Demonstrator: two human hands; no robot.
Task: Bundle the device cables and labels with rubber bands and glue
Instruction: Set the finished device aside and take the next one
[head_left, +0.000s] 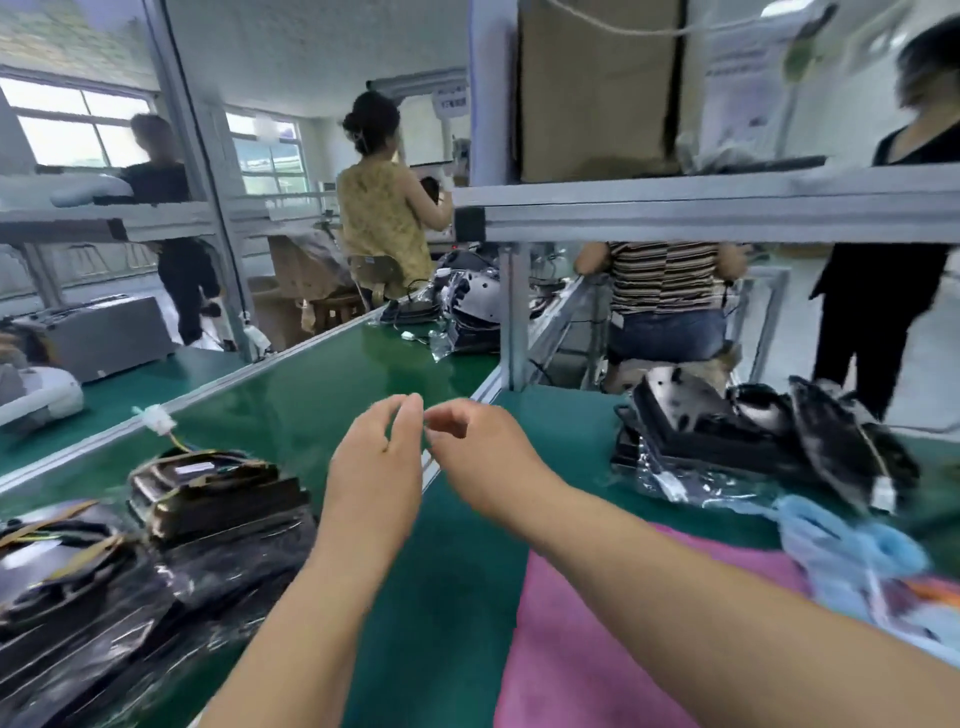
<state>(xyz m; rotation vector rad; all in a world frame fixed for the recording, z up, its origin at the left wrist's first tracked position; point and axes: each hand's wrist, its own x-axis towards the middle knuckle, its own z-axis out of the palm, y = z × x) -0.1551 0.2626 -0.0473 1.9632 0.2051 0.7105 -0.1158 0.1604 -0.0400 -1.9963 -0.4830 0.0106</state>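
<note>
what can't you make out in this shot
Head view only:
- Whether the left hand and right hand pinch anything: the fingertips are close together, motion-blurred, and anything there is too small to see.
- Bagged devices at left: glare on plastic, stack cut by the lower-left edge.
- Blue bundle: blurred, cut by the right edge.

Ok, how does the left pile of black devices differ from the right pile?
The left pile has tan bands across its pieces; the right pile shows none, though it is blurred. The left pile lies in flat layers; the right pile has pieces leaning tilted. Both are black parts in clear plastic on the green table.
</note>
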